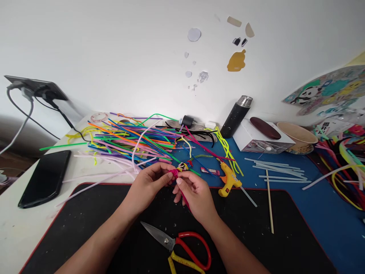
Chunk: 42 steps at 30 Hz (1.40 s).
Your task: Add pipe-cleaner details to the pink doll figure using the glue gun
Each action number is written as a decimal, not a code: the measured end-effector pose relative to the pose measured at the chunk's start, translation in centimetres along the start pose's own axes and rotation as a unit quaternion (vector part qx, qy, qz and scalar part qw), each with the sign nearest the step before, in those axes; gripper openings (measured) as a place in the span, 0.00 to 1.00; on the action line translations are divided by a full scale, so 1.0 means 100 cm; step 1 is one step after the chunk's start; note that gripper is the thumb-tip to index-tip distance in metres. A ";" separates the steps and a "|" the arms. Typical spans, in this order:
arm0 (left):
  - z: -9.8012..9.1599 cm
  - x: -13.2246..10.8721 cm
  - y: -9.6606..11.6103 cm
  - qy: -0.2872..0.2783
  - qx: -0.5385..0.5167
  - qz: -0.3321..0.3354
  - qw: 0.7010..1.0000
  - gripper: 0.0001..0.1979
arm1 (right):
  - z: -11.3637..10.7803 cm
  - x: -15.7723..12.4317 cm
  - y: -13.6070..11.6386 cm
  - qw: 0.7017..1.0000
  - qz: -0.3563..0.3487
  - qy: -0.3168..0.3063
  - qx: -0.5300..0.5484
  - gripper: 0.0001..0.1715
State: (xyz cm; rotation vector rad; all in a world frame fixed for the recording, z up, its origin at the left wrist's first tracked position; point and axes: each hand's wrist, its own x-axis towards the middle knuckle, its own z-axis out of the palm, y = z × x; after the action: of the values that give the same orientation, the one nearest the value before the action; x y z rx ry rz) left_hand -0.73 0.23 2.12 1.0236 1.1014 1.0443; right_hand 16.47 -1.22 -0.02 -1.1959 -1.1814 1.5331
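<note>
Both hands meet above the black mat. Between thumb and fingers, my left hand pinches a magenta pipe cleaner bent into a small bunch. My right hand is closed on the same pipe cleaner, and a magenta length runs down below its fingers. Just beyond the fingertips shows a small multicoloured piece with yellow, black, white and blue; whether it is joined to the magenta one I cannot tell. Nearer to me lie scissors with red and yellow handles, blades pointing left.
A heap of coloured pipe cleaners spreads behind my left hand. To the right lie a yellow glue gun, clear glue sticks and a wooden stick. A black flask and a white box stand behind; a phone lies left.
</note>
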 end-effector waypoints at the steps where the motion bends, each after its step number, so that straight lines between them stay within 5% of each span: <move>1: 0.000 0.000 0.000 -0.002 0.003 0.002 1.000 0.15 | 0.000 0.000 0.000 1.000 -0.003 0.001 -0.001 0.21; 10: 0.001 0.000 0.001 -0.021 0.000 0.002 1.000 0.15 | -0.001 0.000 -0.002 1.000 -0.002 0.012 0.006 0.21; 25: -0.001 -0.005 -0.005 0.028 0.129 0.071 0.989 0.10 | 0.000 -0.001 0.002 0.999 -0.008 -0.008 -0.030 0.20; 42: -0.002 -0.003 -0.003 0.062 0.153 0.091 0.982 0.08 | 0.000 -0.001 0.006 0.998 -0.012 -0.016 -0.060 0.19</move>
State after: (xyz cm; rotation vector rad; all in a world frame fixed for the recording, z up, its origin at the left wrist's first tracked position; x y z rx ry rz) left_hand -0.97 -0.06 1.88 1.3395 1.3164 1.1173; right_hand 16.42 -1.45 -0.54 -1.2350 -1.3211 1.4845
